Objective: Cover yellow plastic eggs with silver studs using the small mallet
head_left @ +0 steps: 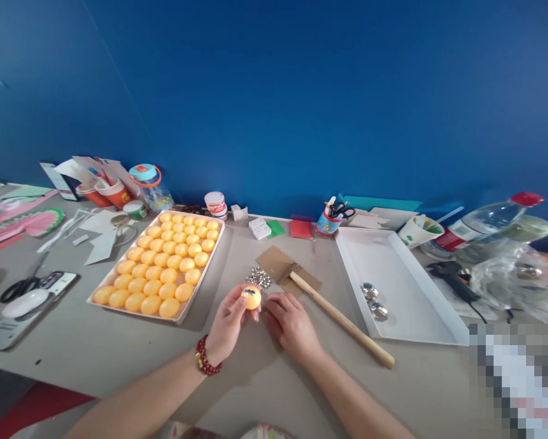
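My left hand (232,318) grips an orange ping-pong ball (254,298) between thumb and fingers; the ball carries a small dark mark on top. To its right, my right hand (292,326) rests low over the grey table with its fingers curled and pressed together. Whatever its fingertips may hold is hidden. Just beyond both hands lies a heap of small shiny metal pieces (259,278). A hammer (342,320) with a wooden handle lies right of my right hand, its head on a piece of brown cardboard (269,262).
Rows of orange balls fill a shallow box (180,318) on the left. A white tray (411,292) on the right holds shiny silver balls (378,311). Farther right are a glue gun (454,280) and a plastic bottle (488,221). Scissors (20,289) lie far left, beneath the blue wall.
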The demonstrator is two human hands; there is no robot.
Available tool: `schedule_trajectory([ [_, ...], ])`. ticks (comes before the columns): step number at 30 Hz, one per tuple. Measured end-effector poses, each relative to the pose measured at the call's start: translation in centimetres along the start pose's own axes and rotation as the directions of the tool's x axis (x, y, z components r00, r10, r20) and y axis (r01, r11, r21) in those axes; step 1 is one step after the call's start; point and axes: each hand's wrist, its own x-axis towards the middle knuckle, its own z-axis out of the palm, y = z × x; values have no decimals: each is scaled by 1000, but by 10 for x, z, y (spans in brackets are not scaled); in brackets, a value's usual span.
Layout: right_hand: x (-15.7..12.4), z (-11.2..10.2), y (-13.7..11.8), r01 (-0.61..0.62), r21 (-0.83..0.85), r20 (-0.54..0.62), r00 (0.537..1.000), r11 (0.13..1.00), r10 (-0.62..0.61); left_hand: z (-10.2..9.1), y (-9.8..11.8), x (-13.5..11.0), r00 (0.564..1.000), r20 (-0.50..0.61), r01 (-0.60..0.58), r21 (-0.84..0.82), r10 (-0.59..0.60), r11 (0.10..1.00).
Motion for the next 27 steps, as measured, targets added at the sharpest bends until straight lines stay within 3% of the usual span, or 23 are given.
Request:
schedule_trajectory([
  [11, -3, 1, 3, -73, -13, -23, 997, 997, 72, -3, -3, 0, 998, 58, -31, 88, 26, 996],
  [19, -4, 1, 6, -82, 107, -29, 996, 991, 86, -3, -2, -1, 999, 38, -24, 127, 19, 992],
  [22, -6, -1, 8, -160, 213, -33, 985, 964, 171, -2, -1, -1, 999, 43, -25, 130, 19, 991],
  [27, -10, -3, 6, -333, 422, 21, 934, 843, 358, 2, 3, 1, 998, 39, 49, 46, -51, 998],
])
